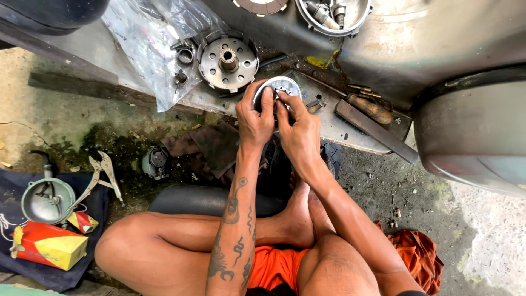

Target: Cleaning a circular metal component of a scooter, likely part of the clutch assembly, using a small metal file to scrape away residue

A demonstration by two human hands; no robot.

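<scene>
Gripping a round metal disc, both hands closed: left, right.

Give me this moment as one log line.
left hand: holds round metal disc | right hand: on disc | pliers: on ground

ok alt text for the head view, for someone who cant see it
Seen from above, a seated person's left hand and right hand grip a round metal disc over a scooter's footboard. A toothed metal hub lies beyond it, a file to the right, and pliers on the ground at left.
</scene>
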